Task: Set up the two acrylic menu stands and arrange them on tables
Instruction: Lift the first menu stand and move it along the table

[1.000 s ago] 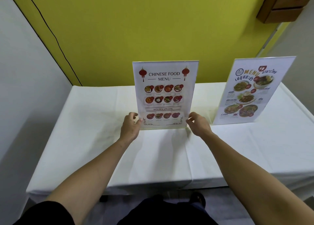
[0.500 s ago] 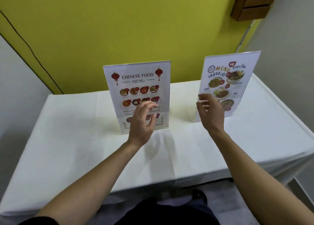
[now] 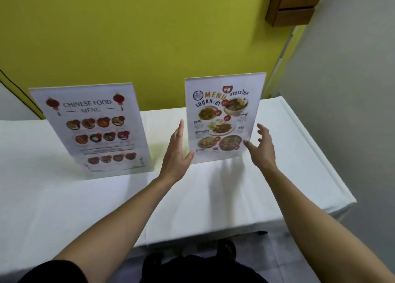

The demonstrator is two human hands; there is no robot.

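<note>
Two acrylic menu stands are upright on a table under a white cloth (image 3: 213,197). The Chinese food menu stand (image 3: 94,130) is at the left, with no hand on it. The Thai menu stand (image 3: 222,118) is right of the middle. My left hand (image 3: 176,154) is open at that stand's left edge, its thumb by the lower left corner. At the stand's lower right edge my right hand (image 3: 261,148) is open with spread fingers. Whether either hand touches the stand is unclear.
A yellow-green wall runs behind the table. A wooden box (image 3: 292,2) hangs on it at the upper right. A grey wall closes the right side. The table's front edge is near my legs, with grey floor below.
Both hands let go of the Chinese food menu stand and moved right to either side of the Thai menu stand. The view has swung right.
</note>
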